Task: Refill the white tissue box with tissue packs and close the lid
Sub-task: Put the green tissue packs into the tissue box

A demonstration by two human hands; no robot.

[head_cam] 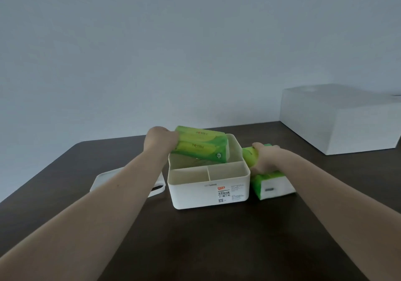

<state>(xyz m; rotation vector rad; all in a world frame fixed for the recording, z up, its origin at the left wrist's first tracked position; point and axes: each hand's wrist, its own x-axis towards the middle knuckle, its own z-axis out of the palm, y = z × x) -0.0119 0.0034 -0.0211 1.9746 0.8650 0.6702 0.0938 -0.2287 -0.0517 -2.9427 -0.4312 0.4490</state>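
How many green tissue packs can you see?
3. One tissue pack in the left hand over the white tissue box, one under the right hand, one lying beneath it. More may be hidden.

The scene is dim and flat, with a cool grey-blue cast and no clear light source. Shadows are soft and faint on the dark table (217,237) (its surface swallows most detail). Everything looks slightly soft, the forearms smeared toward the lower corners, where wide-angle stretching shows. No glare.
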